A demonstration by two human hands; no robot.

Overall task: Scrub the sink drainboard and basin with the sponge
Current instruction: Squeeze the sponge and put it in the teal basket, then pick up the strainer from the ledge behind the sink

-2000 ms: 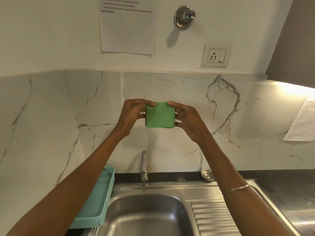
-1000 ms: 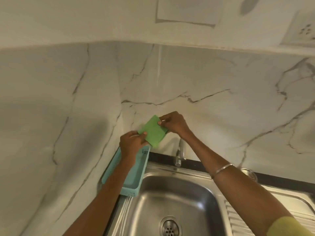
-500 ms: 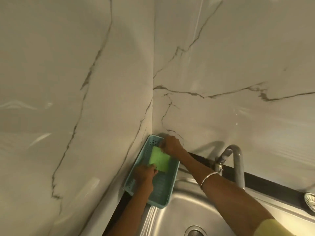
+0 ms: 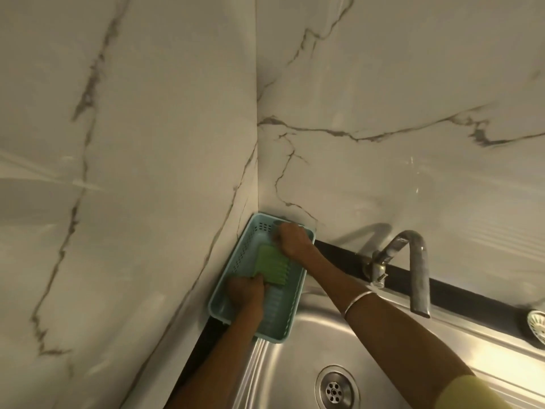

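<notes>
We see the green sponge [image 4: 270,264] inside the teal basket [image 4: 295,309], which sits in the corner where the two marble walls [image 4: 383,98] meet, at the left edge of the steel sink basin [image 4: 295,361]. Sponge lies in the middle part of the basket floor, flat or nearly so; exact tilt we cannot tell because of blur. Its long axis runs roughly along the basket's length, from the near-left end by the left hand up toward the far corner; the ribbed edge faces the basket's right wall.

Left hand [image 4: 245,292]: fingers curled, pinching the sponge's near corner, hand down inside the basket. Right hand [image 4: 290,238]: fingers curled over at the basket's far end, just beyond the sponge's far edge; whether it grips the basket rim or touches the sponge we cannot tell, fingertips are hidden. A thin metal bangle [image 4: 357,299] sits on the right forearm, a yellow-green sleeve [image 4: 469,392] at the bottom right.

Curved metal tap [image 4: 413,261] stands behind the basin on a black ledge [image 4: 472,292], spout pointing down over the sink rim. Round drain [image 4: 334,389] in the basin bottom. A small white strainer [image 4: 536,323] rests at the far right edge, partly cut off.
</notes>
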